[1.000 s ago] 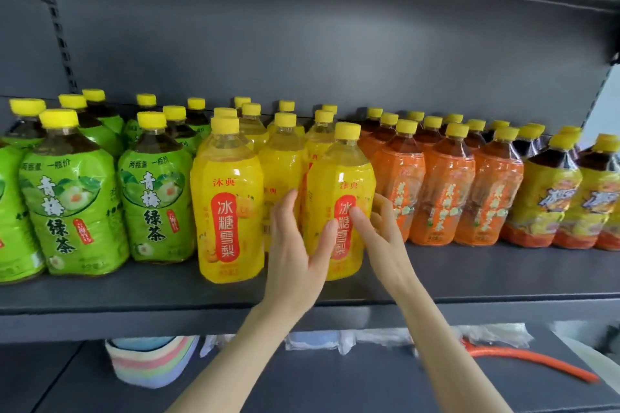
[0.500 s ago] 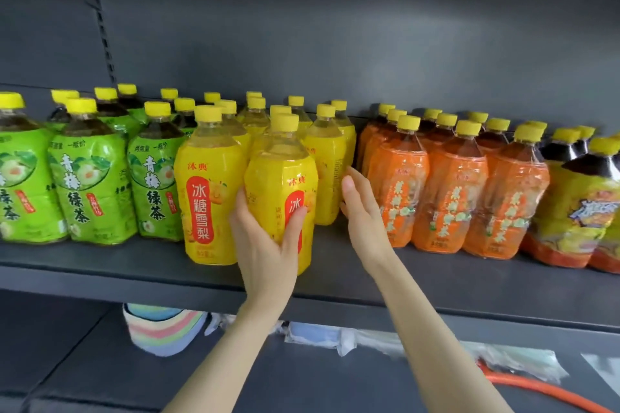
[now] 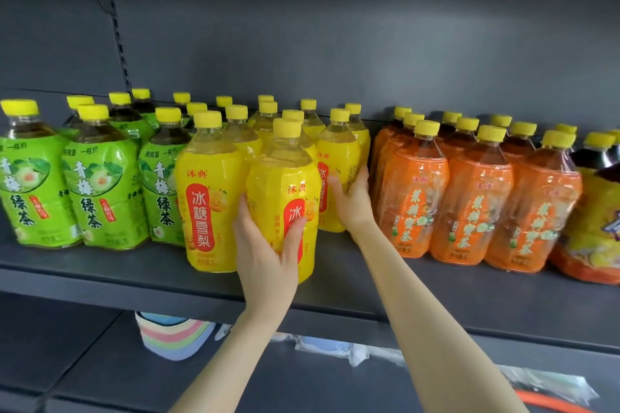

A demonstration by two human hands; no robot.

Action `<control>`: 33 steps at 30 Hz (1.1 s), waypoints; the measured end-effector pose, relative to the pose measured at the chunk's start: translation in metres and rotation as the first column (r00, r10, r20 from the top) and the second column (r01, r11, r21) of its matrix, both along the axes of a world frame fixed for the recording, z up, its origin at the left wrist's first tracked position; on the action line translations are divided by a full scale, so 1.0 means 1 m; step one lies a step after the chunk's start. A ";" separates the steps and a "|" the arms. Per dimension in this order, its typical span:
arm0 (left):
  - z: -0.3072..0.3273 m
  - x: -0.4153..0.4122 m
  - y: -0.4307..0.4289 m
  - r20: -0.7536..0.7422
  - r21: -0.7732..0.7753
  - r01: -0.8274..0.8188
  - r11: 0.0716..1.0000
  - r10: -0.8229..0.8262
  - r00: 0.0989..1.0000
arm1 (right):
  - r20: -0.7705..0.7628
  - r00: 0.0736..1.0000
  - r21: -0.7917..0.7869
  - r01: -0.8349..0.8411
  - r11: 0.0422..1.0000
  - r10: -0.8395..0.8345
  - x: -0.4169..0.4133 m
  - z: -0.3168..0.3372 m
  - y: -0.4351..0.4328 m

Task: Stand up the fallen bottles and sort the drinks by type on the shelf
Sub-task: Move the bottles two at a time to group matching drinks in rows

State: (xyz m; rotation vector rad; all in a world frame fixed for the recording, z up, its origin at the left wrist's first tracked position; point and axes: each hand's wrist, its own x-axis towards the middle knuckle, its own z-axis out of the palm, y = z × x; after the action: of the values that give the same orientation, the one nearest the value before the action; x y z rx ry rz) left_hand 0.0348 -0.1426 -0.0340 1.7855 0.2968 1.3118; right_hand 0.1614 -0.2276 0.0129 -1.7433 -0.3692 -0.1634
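Note:
Upright bottles with yellow caps stand in colour groups on a dark grey shelf (image 3: pixel 100 273). Green-label bottles (image 3: pixel 100 184) are at the left, yellow-label bottles (image 3: pixel 209 198) in the middle, orange-label bottles (image 3: pixel 476 201) to the right, and dark drinks with yellow-and-orange labels (image 3: pixel 600 211) at the far right. My left hand (image 3: pixel 265 251) grips the front yellow bottle (image 3: pixel 283 184) low on its label. My right hand (image 3: pixel 352 201) lies flat against the side of another yellow bottle (image 3: pixel 335 161) just behind, in the gap before the orange group.
A lower shelf (image 3: pixel 84 362) holds a stack of pastel-coloured items (image 3: pixel 174 335), crumpled clear plastic (image 3: pixel 352 352) and an orange tube (image 3: pixel 550 404) at the bottom right. The shelf's back panel (image 3: pixel 335 43) rises behind the bottles. A bare strip of shelf runs in front of the orange bottles.
The front yellow bottle has shifted left, closer to the other yellow bottles, with my left hand on it. My right hand left that bottle and now presses the yellow bottle behind.

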 end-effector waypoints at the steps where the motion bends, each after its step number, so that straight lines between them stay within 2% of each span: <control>1: 0.000 0.000 0.000 -0.002 0.002 0.000 1.000 0.000 1.000 | 0.036 0.998 -0.028 0.045 0.999 -0.044 0.000 0.000 0.002; 8: -0.002 0.000 0.001 -0.006 0.005 0.018 1.000 -0.018 1.000 | 0.187 0.955 -0.100 0.253 0.962 -0.232 -0.012 -0.011 -0.007; 14: -0.002 -0.002 0.002 0.006 -0.001 0.060 0.998 -0.060 0.998 | 0.281 0.942 -0.173 0.237 0.956 -0.183 -0.037 -0.018 -0.033; 19: -0.002 -0.002 0.006 0.024 -0.063 0.196 0.979 -0.194 0.981 | 0.384 0.885 -0.356 0.405 0.842 -0.263 -0.043 -0.013 -0.045; 22: 0.001 -0.004 0.007 0.050 -0.084 0.278 0.957 -0.275 0.960 | 0.400 0.877 -0.377 0.422 0.825 -0.266 -0.046 -0.010 -0.049; 25: 0.002 -0.004 0.008 0.038 -0.093 0.338 0.936 -0.336 0.941 | 0.390 0.889 -0.366 0.389 0.846 -0.240 -0.049 -0.004 -0.056; 29: 0.001 -0.001 0.007 -0.028 -0.065 0.404 0.913 -0.406 0.913 | 0.396 0.870 -0.295 0.422 0.858 -0.292 -0.055 -0.003 -0.062; 33: -0.005 0.006 0.001 -0.117 0.021 0.454 0.891 -0.449 0.886 | 0.244 0.929 -0.117 0.312 0.943 -0.277 -0.066 -0.005 -0.075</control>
State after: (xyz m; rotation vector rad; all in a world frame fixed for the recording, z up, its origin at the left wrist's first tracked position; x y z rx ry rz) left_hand 0.0409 -0.1413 -0.0386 1.8289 -0.0956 0.8951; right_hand 0.0951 -0.3022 0.0077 -1.9345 -0.2858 -0.5676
